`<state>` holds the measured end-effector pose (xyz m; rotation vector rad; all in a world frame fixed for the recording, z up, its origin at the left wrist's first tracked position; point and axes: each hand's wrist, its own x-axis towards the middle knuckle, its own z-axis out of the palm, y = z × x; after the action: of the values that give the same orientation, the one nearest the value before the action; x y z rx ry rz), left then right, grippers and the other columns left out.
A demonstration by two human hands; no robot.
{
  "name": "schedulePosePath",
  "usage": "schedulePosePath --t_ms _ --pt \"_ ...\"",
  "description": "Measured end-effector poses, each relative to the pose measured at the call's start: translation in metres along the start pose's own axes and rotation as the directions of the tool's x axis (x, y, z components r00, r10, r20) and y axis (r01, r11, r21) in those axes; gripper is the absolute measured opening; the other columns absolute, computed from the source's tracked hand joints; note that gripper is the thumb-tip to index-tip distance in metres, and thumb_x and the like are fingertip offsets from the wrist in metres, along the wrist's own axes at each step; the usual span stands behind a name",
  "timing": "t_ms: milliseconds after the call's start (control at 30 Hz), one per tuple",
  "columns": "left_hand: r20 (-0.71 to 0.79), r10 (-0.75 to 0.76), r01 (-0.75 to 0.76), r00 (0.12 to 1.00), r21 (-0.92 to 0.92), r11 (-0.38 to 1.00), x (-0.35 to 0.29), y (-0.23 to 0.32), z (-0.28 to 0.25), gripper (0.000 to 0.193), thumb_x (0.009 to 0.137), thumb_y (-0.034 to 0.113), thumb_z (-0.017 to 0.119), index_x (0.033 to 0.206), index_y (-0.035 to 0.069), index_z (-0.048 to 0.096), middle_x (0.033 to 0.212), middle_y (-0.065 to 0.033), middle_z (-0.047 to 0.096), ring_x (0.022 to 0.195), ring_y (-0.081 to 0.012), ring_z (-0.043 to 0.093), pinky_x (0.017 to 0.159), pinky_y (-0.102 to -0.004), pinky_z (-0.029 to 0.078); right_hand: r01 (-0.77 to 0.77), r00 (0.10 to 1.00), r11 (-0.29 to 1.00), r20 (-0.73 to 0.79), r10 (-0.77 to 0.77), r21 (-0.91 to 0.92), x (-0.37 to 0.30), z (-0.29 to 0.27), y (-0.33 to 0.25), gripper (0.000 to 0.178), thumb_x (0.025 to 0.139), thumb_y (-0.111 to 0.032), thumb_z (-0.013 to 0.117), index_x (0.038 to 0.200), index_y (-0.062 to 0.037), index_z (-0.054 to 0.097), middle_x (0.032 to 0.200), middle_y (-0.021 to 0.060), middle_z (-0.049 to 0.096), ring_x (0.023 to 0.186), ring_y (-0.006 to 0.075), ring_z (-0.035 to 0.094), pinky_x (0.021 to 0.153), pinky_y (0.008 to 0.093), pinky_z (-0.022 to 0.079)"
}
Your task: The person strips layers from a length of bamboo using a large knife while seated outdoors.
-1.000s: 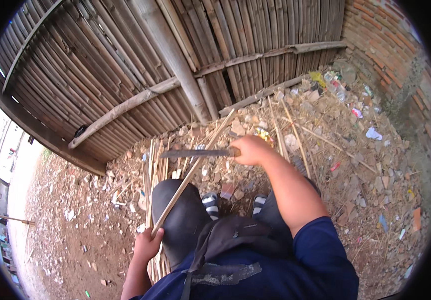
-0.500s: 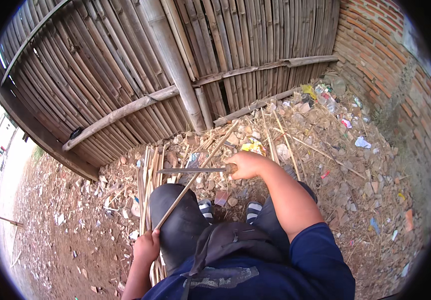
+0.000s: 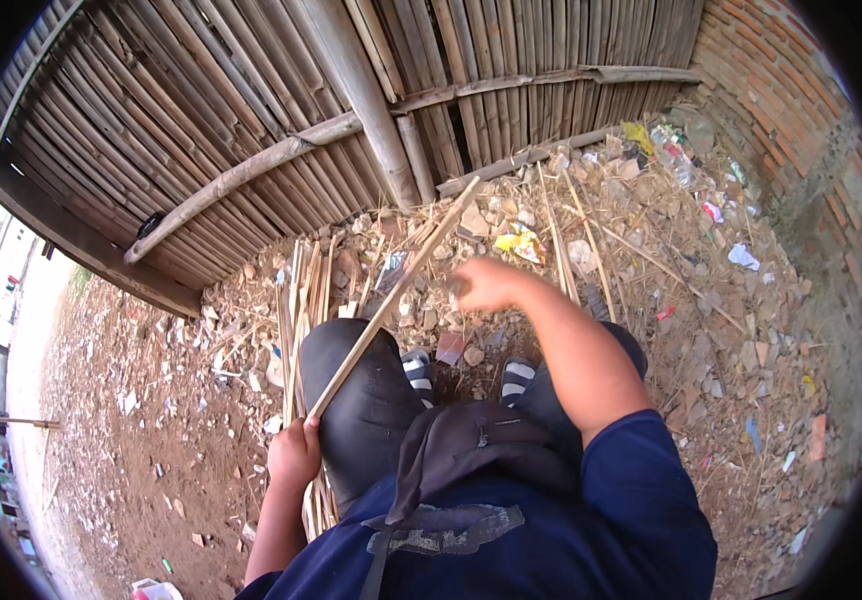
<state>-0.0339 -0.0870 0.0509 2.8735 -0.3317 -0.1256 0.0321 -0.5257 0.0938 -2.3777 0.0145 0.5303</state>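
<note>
My left hand [image 3: 294, 451], closed, grips the lower end of a long split bamboo strip [image 3: 391, 300]. The strip slants up and away to the right, passing over my left knee. To the right of the strip is my right hand [image 3: 491, 284], closed on the handle of a knife [image 3: 458, 288]. Only a blurred bit of the handle shows; the blade cannot be made out now, though it was plain half a second ago. More bamboo strips [image 3: 295, 300] lie in a bundle along the outside of my left leg, partly hidden by it.
A bamboo-slat wall [image 3: 241, 120] with a thick post [image 3: 376, 110] rises in front. A brick wall [image 3: 781, 100] stands at the right. Stones, loose sticks [image 3: 671, 270], a yellow wrapper [image 3: 521, 243] and plastic litter [image 3: 673, 155] cover the ground around my sandalled feet [image 3: 518, 380].
The knife blade, which lay across the strip, no longer shows clearly. The strip's far end now sits higher in the picture, and the whole view has tilted down a little.
</note>
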Motion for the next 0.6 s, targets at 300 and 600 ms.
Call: schedulePosePath --t_ms 300,600 --pt "0.111 -0.012 0.014 0.994 -0.018 1.000 0.004 0.004 -0.022 0.055 0.107 0.043 0.042 0.080 -0.001 0.063 0.072 -0.0275 0.065 0.073 -0.0493 0.064 0.066 -0.0573 0.049 -0.083 0.996 0.995 -0.027 0.082 -0.056 0.000 -0.014 0.004 0.031 0.082 -0.023 0.071 0.109 -0.0084 0.072 0.100 0.0159 0.073 0.090 0.0288 0.070 0.083 0.0419 0.055" --pt "0.347 -0.063 0.171 0.936 -0.288 0.942 0.023 -0.012 -0.023 0.065 0.107 0.054 0.040 0.080 0.000 0.065 0.067 -0.0137 0.063 0.066 -0.0286 0.063 0.067 -0.0427 0.050 -0.121 0.929 0.975 -0.324 0.178 0.188 0.026 -0.014 0.086 0.021 0.084 -0.019 0.067 0.100 -0.0061 0.068 0.089 0.0143 0.071 0.084 0.0260 0.070 0.077 0.0412 0.054"
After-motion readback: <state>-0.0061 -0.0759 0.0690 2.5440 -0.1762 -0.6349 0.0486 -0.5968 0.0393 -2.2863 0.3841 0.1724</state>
